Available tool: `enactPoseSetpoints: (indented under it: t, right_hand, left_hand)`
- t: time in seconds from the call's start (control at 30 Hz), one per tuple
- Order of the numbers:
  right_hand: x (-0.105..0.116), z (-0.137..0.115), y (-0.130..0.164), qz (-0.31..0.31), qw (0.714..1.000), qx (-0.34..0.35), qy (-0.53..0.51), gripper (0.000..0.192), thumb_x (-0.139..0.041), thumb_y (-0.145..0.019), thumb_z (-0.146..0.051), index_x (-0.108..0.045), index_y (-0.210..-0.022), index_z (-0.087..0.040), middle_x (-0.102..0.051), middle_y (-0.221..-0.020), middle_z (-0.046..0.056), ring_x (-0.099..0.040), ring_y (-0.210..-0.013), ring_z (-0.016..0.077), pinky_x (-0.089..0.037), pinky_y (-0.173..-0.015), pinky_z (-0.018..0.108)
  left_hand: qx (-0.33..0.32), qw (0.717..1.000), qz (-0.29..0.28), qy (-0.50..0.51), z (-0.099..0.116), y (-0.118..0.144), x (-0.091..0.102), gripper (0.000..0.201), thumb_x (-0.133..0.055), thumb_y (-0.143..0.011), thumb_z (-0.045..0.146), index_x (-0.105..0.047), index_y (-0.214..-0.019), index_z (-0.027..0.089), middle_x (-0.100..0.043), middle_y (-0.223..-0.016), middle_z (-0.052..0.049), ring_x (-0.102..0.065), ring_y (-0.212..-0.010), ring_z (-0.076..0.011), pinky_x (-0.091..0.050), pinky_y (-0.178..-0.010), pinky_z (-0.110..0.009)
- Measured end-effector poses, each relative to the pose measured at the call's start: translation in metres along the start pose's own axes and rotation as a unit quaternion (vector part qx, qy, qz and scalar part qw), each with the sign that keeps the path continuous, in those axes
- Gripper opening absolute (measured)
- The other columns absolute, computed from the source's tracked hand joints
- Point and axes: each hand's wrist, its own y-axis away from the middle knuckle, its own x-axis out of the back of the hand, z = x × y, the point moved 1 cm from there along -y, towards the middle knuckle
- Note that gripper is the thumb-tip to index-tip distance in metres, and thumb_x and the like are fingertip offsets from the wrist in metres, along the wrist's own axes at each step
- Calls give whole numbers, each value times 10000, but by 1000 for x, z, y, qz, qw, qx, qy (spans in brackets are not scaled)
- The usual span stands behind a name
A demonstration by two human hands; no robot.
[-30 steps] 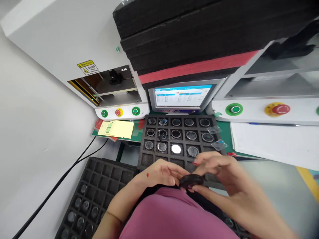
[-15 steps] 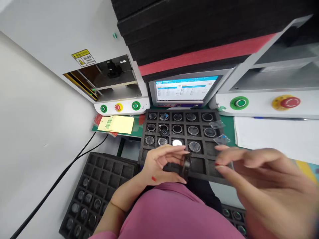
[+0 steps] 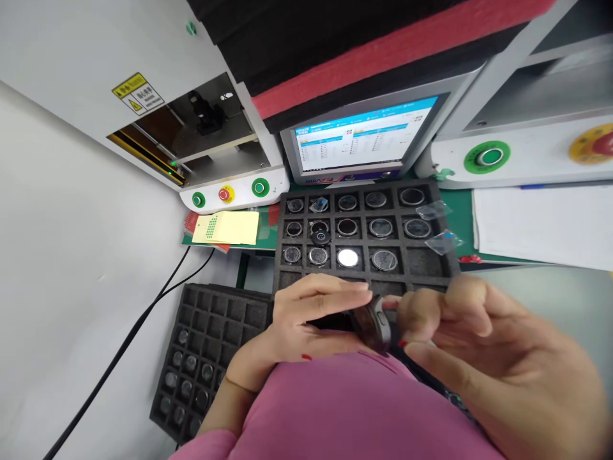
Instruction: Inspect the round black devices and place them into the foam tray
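Note:
My left hand point(image 3: 318, 316) is closed around the edge of a round smartwatch case point(image 3: 378, 322), held on its side in front of my body. A grey rim with a side button faces right. Close beside the case is my right hand point(image 3: 479, 345), thumb and forefinger pinching a tiny red piece point(image 3: 403, 344). Whether that piece touches the case, I cannot tell. A small red mark point(image 3: 306, 357) shows on my left hand near the thumb's base. Just beyond lies a black foam tray point(image 3: 424, 262) with several round watch cases in its compartments; one watch face point(image 3: 347, 257) glares white.
Clear plastic film pieces point(image 3: 443, 241) lie on the tray's right edge, with red bits point(image 3: 470, 259) beside it. A monitor point(image 3: 359, 137) stands behind, between machines with buttons. Yellow cards point(image 3: 230, 228), white paper point(image 3: 546, 223) and a lower foam tray point(image 3: 205, 358) flank the work area.
My right hand has moved left, bringing the red piece up to the watch case. My left hand has turned the case so more of its rim shows. The camera view has shifted.

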Motion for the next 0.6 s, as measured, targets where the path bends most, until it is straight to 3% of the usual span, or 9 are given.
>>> enactPoseSetpoints:
  t: [0.13, 0.23, 0.6]
  right_hand:
    - [2, 0, 2, -18, 999, -33, -24, 404, -785, -760, -251, -382, -732, -253, -593, -682, -40, -669, -820, 164, -567, -664, 203]
    - [2, -1, 1, -25, 998, -43, -33, 408, -789, -752, -240, -382, -740, -255, -590, -681, -47, -634, -687, 153, -550, -577, 216]
    - [3, 1, -1, -17, 999, -34, -26, 390, -787, -745, -243, -398, -759, -262, -578, -701, -50, -566, -631, 137, -531, -570, 228]
  left_hand:
    - [-14, 1000, -20, -7, 1, -2, -1, 586, -795, -776, 278, -593, -1327, 280, -706, -1122, -63, -707, -952, -173, -621, -823, -287]
    - [-17, 999, -27, -5, 1, -2, -2, 588, -794, -776, 263, -593, -1328, 264, -705, -1115, -66, -705, -947, -173, -622, -823, -287]
    - [-48, 998, -25, -32, 3, -6, -3, 564, -779, -787, 205, -597, -1320, 216, -693, -1120, -82, -697, -957, -172, -624, -830, -290]
